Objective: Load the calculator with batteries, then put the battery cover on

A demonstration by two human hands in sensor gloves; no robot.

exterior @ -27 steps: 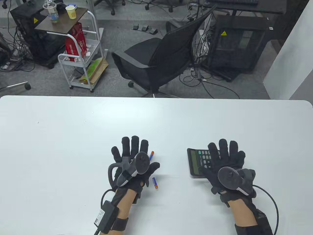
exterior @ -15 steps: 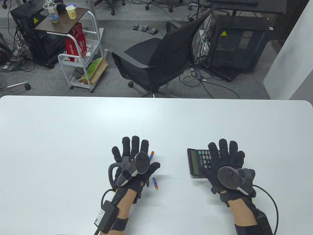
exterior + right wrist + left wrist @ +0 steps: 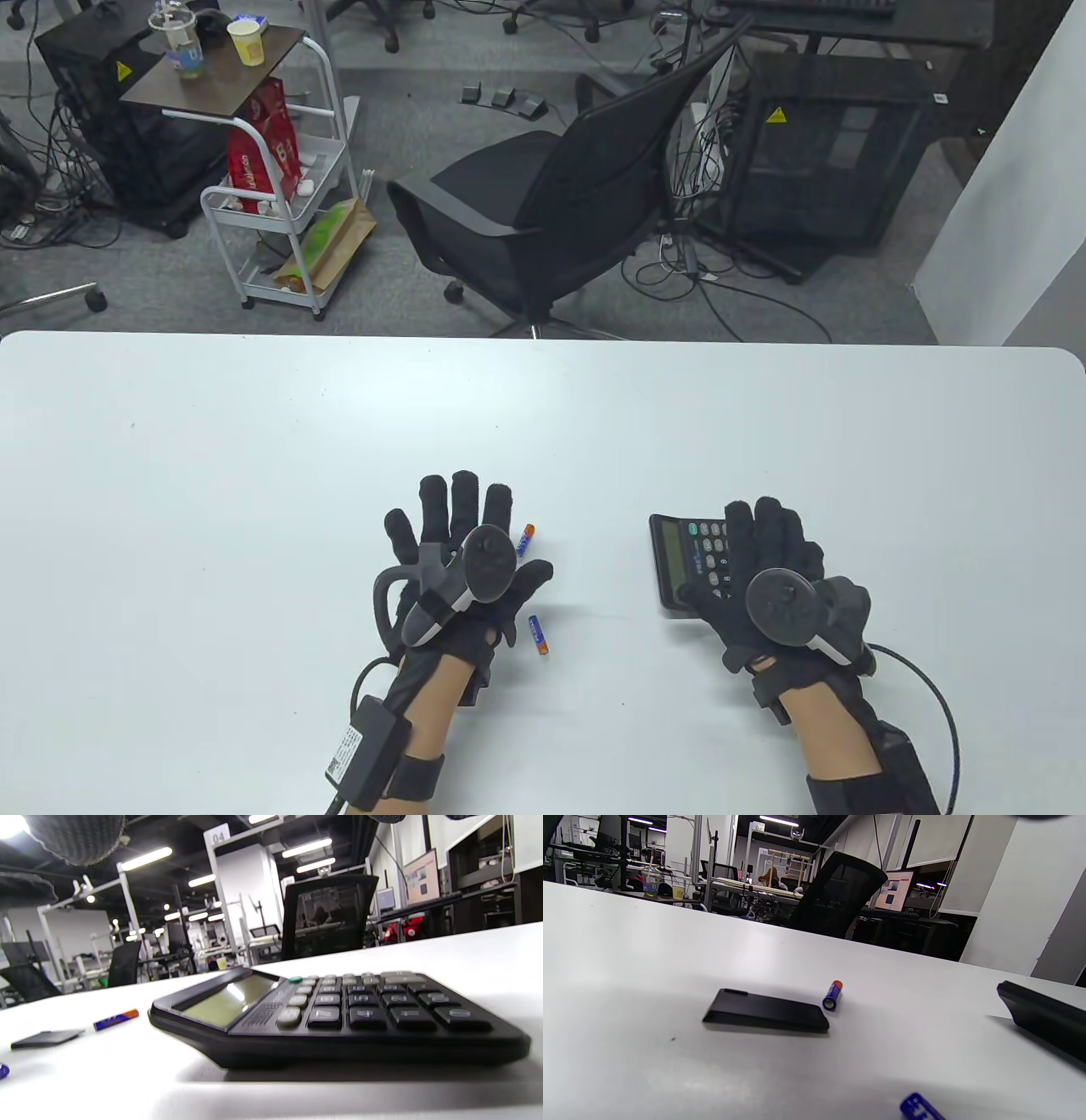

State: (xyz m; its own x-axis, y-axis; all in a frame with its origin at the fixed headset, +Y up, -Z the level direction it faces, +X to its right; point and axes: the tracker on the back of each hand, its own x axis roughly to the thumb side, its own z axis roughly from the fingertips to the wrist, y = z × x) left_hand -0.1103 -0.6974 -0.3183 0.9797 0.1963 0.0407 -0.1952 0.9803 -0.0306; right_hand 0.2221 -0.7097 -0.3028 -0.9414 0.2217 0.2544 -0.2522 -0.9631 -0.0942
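Nothing is fitted yet: the calculator (image 3: pixel 691 556) is lying keys-up under the right hand (image 3: pixel 764 577), whose grip I cannot tell, while left of it both AAA batteries (image 3: pixel 832 996) and the battery cover (image 3: pixel 765 1015) are waiting loose beneath the spread, empty left hand (image 3: pixel 462 552).

Left hand (image 3: pixel 462 564) palm down, fingers spread, tracker on its back. Right hand (image 3: pixel 764 577) palm down, fingers together and extended forward. Both forearms enter from bottom edge.

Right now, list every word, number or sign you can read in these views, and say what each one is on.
"04": white sign high on a pillar, right wrist view.
Yellow warning triangle: left black cabinet.
Yellow warning triangle: right black cabinet.
Red bag on the cart: lettering too blurred.
Batteries: print too small.
Calculator keys: digits blurred.
Label on left wrist box: unreadable.
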